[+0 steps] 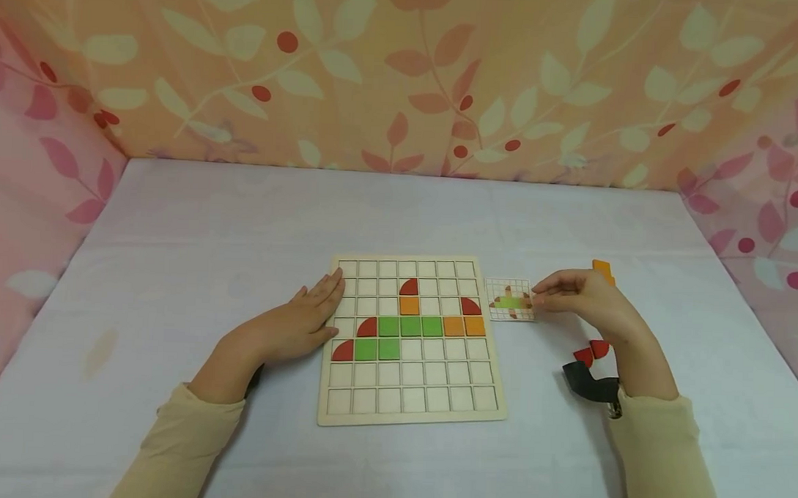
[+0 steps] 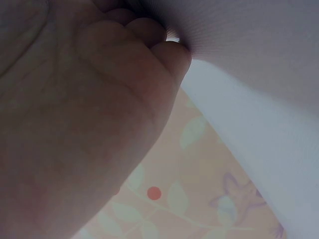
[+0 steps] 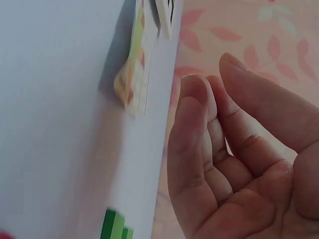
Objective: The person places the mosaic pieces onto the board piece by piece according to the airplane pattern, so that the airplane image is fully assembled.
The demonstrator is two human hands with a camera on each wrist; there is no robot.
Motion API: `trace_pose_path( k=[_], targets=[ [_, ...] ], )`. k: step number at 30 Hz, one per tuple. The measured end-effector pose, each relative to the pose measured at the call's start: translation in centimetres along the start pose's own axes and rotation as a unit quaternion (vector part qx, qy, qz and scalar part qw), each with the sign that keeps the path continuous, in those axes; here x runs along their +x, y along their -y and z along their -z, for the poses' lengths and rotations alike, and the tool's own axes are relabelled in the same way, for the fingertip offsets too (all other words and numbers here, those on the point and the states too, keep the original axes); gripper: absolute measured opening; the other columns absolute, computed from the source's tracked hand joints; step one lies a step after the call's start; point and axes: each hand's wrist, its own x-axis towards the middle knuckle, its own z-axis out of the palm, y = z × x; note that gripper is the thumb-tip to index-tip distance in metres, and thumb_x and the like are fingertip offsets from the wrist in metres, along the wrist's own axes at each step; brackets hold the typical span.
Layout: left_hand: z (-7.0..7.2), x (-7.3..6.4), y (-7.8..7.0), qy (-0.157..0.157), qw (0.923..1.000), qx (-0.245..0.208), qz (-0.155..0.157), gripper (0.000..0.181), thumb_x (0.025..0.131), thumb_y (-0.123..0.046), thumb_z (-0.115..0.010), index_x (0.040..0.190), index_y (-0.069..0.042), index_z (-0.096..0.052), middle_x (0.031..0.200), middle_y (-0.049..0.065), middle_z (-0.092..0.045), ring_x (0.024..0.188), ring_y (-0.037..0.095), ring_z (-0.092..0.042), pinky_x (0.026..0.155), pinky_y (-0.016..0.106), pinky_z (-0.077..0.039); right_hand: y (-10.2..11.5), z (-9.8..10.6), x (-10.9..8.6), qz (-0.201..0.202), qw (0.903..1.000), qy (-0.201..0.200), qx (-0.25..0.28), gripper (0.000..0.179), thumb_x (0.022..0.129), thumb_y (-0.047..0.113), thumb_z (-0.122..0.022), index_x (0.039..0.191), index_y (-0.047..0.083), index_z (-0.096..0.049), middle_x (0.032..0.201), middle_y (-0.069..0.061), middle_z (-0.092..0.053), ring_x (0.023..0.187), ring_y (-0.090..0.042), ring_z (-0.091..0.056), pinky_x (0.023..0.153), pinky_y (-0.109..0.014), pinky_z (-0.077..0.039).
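Note:
A pale wooden grid board (image 1: 411,420) lies on the table, with green squares (image 1: 411,326), orange squares (image 1: 454,326) and red quarter-round pieces (image 1: 367,327) in several of its cells. My left hand (image 1: 295,320) rests along the board's left edge, fingers stretched out and fingertips over the rim. To the right of the board lies a small pattern card (image 1: 510,316) printed with a coloured grid figure. Beside this card is my right hand (image 1: 585,299), its fingertips right at the card's edge. In the right wrist view its fingers (image 3: 192,144) bend loosely, thumb apart, with nothing between them.
Two loose red quarter-round pieces (image 1: 598,349) lie below my right hand, near a black wrist strap (image 1: 595,386). Orange pieces (image 1: 603,269) show behind that hand. Green pieces (image 3: 112,224) stand low in the right wrist view. Floral cloth (image 1: 418,81) borders the white table.

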Motion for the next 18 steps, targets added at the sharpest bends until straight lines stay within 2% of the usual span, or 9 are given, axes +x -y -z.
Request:
trace_pose_path(
  k=[3, 8, 15, 18],
  targets=[
    [0.0, 0.0, 0.1, -0.001, 1.0, 0.0, -0.002, 0.068, 0.099, -0.018, -0.047, 0.148, 0.006, -0.007, 0.157, 0.018, 0.004, 0.143, 0.034, 0.001, 0.112, 0.054, -0.005, -0.8, 1.0, -0.2, -0.005, 0.9997, -0.017, -0.016, 0.036, 0.085, 0.02, -0.072, 0.108, -0.006, -0.064, 0.087, 0.003, -0.068, 0.081, -0.01, -0.056, 0.07, -0.022, -0.044],
    [0.0, 0.0, 0.1, -0.003, 1.0, 0.002, -0.002, 0.068, 0.099, -0.019, -0.047, 0.149, 0.005, -0.007, 0.157, 0.017, 0.004, 0.143, 0.034, 0.001, 0.112, 0.054, -0.006, -2.5, 2.5, -0.6, -0.004, 0.9991, -0.043, -0.003, 0.037, 0.085, 0.017, -0.071, 0.108, -0.01, -0.063, 0.083, 0.012, -0.068, 0.079, -0.008, -0.054, 0.067, -0.021, -0.044],
    [0.0, -0.1, 0.0, -0.004, 1.0, 0.001, -0.005, 0.068, 0.099, -0.018, -0.047, 0.148, 0.006, -0.007, 0.156, 0.018, 0.004, 0.143, 0.034, 0.0, 0.112, 0.055, -0.006, -4.3, 3.9, -1.0, -0.045, 0.9971, -0.06, 0.01, 0.034, 0.085, 0.024, -0.072, 0.105, -0.003, -0.065, 0.08, 0.015, -0.068, 0.082, 0.0, -0.056, 0.07, -0.017, -0.043],
    [0.1, -0.1, -0.1, -0.004, 1.0, 0.001, -0.005, 0.068, 0.099, -0.018, -0.047, 0.148, 0.006, -0.007, 0.156, 0.019, 0.004, 0.143, 0.035, 0.0, 0.112, 0.055, -0.006, -4.7, 4.3, -1.1, -0.061, 0.996, -0.064, 0.015, 0.036, 0.085, 0.024, -0.072, 0.106, -0.004, -0.064, 0.08, 0.015, -0.068, 0.079, 0.002, -0.059, 0.07, -0.014, -0.045]
  ],
)
